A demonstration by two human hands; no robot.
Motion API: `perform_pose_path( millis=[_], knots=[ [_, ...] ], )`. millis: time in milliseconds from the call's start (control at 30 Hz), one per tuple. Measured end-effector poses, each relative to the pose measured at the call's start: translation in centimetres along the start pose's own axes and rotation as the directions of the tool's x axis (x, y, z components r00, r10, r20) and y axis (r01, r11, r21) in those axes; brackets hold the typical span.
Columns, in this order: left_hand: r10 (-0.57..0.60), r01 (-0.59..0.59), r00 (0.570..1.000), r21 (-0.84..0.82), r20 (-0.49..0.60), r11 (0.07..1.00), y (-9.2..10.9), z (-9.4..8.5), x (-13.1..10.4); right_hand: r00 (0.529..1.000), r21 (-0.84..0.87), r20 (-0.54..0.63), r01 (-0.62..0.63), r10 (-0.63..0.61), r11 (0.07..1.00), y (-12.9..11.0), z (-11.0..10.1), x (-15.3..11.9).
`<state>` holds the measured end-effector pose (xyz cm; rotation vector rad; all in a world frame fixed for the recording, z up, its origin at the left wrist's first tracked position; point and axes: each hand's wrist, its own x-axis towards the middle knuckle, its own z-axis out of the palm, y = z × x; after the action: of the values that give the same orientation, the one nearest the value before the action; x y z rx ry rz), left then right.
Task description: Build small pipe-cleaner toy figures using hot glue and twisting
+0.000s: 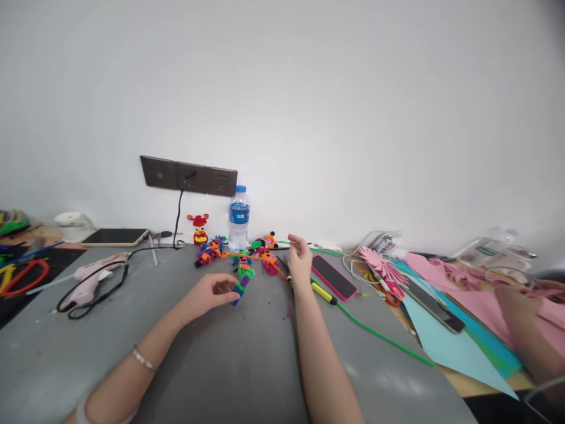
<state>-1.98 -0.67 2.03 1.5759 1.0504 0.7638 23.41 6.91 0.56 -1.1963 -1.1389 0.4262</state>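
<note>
My left hand (217, 290) pinches a small pipe-cleaner figure (242, 285) in blue, purple and green, held just above the grey tabletop. My right hand (300, 260) is farther forward with its fingers raised and partly spread; I see nothing in it. Beyond and between my hands lie several bright pipe-cleaner figures (267, 261) in orange, purple, pink and green. Right beside my right wrist is a yellow-and-black craft knife (323, 292), and some dark tools are partly hidden behind the forearm.
A water bottle (239, 221) and a red figure (200, 229) stand by the wall. On the left lies a corded glue gun (90, 277); on the right, a red-edged phone (334, 277) and a long green pipe cleaner (384, 337). Another person's hand (523, 318) touches pink paper (477, 312).
</note>
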Motion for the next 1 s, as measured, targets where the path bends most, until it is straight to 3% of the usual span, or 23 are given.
perform_pose_path(
  millis=[100,233,400,533,667,767,833,1000],
  knots=[
    [0.034,-0.046,0.976,0.048,0.216,0.998,0.3,0.3,-0.5,0.994,0.079,-0.090,-0.056,0.063,0.995,0.5,-1.0,0.7],
    [0.025,-0.084,0.963,0.208,0.270,0.974,0.2,0.4,-0.7,0.997,0.043,-0.028,-0.077,0.079,0.996,0.7,-1.0,0.7],
    [-0.004,-0.062,0.980,0.325,0.200,0.944,0.0,0.8,-0.5,0.972,-0.109,0.232,0.060,-0.034,0.992,0.6,0.6,-0.4],
    [0.090,-0.142,0.984,0.372,0.153,0.917,-0.4,0.7,-0.2,0.941,-0.126,0.333,0.103,-0.056,0.987,0.6,1.3,-1.0],
    [0.317,-0.299,0.947,0.489,0.050,0.819,-1.4,-0.2,0.3,0.960,-0.123,0.274,0.102,-0.065,0.987,0.6,1.1,-0.8],
    [0.450,-0.322,0.892,0.631,-0.049,0.706,-2.4,-0.9,0.8,0.975,-0.136,0.216,0.080,-0.049,0.987,0.5,0.9,-0.6],
    [0.485,-0.315,0.872,0.679,-0.069,0.663,-3.2,-0.9,1.1,0.979,-0.138,0.202,0.069,-0.040,0.988,0.5,0.8,-0.6],
    [0.453,-0.301,0.891,0.761,0.011,0.574,-4.7,-0.3,1.7,0.982,-0.122,0.189,0.045,-0.022,0.992,0.8,0.9,-0.7]
  ],
)
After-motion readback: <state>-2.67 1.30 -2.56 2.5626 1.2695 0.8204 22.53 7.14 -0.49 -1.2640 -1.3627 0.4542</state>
